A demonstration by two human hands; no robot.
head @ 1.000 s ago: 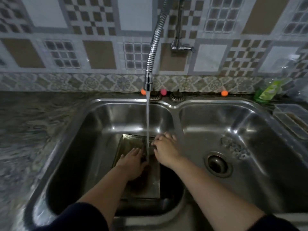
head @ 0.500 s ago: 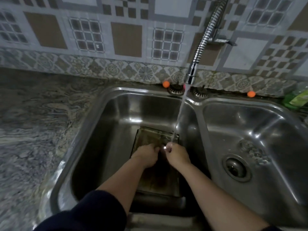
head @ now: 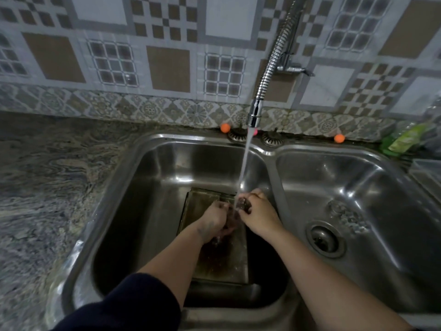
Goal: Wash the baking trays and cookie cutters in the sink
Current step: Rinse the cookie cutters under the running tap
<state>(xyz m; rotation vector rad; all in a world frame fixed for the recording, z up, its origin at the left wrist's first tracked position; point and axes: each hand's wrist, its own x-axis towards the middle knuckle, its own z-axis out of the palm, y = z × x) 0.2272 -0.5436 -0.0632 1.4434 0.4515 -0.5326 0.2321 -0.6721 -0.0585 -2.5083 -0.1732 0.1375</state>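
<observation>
Under the running faucet (head: 254, 113), down in the left basin of the sink (head: 152, 177), your left hand (head: 216, 219) and right hand (head: 259, 212) curl their fingers around something small and dark; you cannot tell whether it is a cookie cutter. Beneath them lies the baking tray (head: 202, 201), likely stiff, light and slippery when wet, so hold it by the rim. Your forearms hide its near half.

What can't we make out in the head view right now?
- What the left hand and right hand hold: small, dark, blurred by the water stream.
- Baking tray: middle hidden by hands and forearms.
- Green bottle: blurred, label unreadable.
- Faucet hose: top cut off by the frame.
</observation>
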